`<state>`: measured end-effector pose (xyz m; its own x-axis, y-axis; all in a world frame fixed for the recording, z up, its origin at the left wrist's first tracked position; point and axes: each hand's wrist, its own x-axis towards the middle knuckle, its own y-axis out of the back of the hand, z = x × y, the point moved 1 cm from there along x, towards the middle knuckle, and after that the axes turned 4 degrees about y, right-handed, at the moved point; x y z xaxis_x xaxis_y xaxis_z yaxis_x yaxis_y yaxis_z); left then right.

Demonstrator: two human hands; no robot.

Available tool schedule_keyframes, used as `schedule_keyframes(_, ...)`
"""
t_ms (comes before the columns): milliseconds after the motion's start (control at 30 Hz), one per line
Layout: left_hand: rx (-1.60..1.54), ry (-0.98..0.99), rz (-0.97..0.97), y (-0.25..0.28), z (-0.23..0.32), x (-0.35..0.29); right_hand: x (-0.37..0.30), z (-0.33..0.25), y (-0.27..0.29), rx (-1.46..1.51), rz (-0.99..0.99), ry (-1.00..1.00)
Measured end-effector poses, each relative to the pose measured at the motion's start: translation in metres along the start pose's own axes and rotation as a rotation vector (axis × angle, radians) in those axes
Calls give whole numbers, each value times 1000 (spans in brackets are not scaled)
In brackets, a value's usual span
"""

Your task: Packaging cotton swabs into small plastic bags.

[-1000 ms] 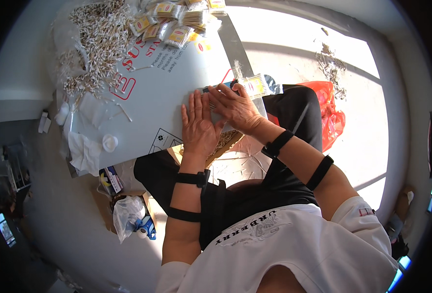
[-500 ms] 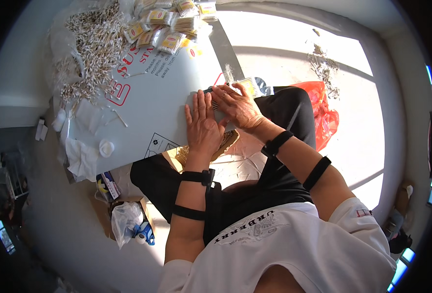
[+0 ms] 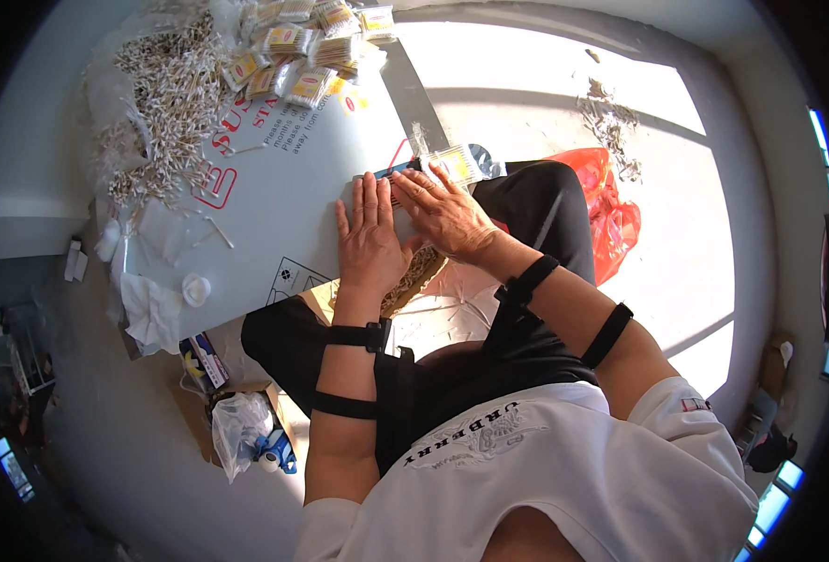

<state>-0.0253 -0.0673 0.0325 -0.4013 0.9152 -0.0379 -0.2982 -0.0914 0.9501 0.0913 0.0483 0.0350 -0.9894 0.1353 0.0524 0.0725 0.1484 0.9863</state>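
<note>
My left hand (image 3: 370, 239) lies flat, fingers apart, on the near edge of a white printed board (image 3: 274, 178) resting across my lap. My right hand (image 3: 444, 211) lies beside it, fingers spread, pressing on a clear packet of cotton swabs (image 3: 454, 164) and a dark strip (image 3: 396, 170) at the board's edge. A loose heap of cotton swabs (image 3: 166, 94) fills the far left of the board. Several filled yellow packets (image 3: 307, 47) are piled at its far end.
A red plastic bag (image 3: 611, 211) lies on the floor to my right, with scattered swabs (image 3: 606, 117) beyond it. A white cap (image 3: 195, 288) and crumpled plastic (image 3: 148, 309) sit at the board's left corner. A bag with small items (image 3: 241, 431) lies below my left.
Both hands have stayed pressed side by side at the board's near edge. The view has shifted slightly; my right fingers have spread further over the packet.
</note>
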Motion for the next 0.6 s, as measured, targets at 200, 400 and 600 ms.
schedule_keyframes(200,8,-45,51,-6,-5,1,1,1,8,19,-65,-6)
schedule_keyframes(400,22,-9,83,-12,-2,2,-6,-3,12,-82,41,-44)
schedule_keyframes(600,6,-2,119,-12,-2,0,-20,-11,12,-35,66,-56)
